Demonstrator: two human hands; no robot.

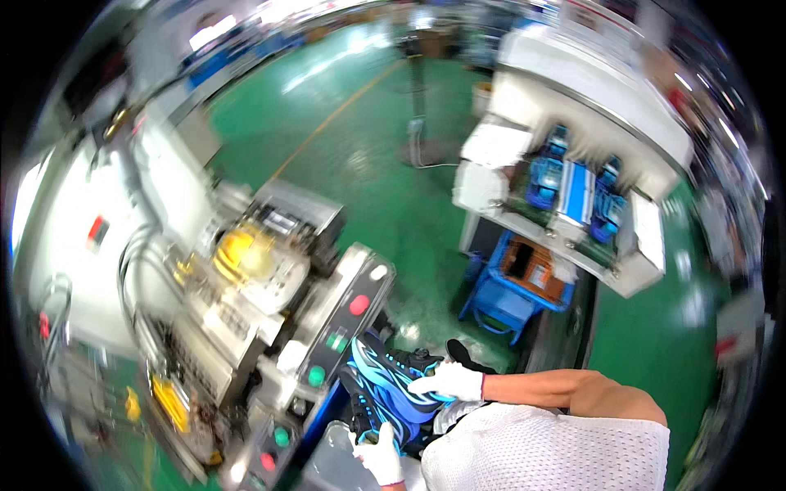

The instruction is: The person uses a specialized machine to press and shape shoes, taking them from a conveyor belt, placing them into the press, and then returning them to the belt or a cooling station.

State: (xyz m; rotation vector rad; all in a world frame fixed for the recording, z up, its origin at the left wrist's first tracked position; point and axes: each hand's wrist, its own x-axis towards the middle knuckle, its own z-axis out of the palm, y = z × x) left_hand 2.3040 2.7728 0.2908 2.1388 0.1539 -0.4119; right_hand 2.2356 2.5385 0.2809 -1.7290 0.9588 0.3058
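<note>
Both my hands wear white gloves and hold a pair of black and blue sneakers low in front of my body. My right hand (452, 382) is closed round the heel end of the upper sneaker (389, 370), whose wavy blue and light-blue sole side faces up. Below it, my left hand (381, 458) grips the lower sneaker (370, 409) near its black upper. The two sneakers lie against each other, beside the machine's button panel. The fingers under the shoes are hidden.
At left stands a machine (237, 311) with yellow parts and hoses; its control panel (340, 323) has red and green buttons. A clear plastic bin (332, 458) sits below my left hand. At right, a white conveyor machine (589, 90) carries blue shoes (544, 176), beside a blue cart (503, 304).
</note>
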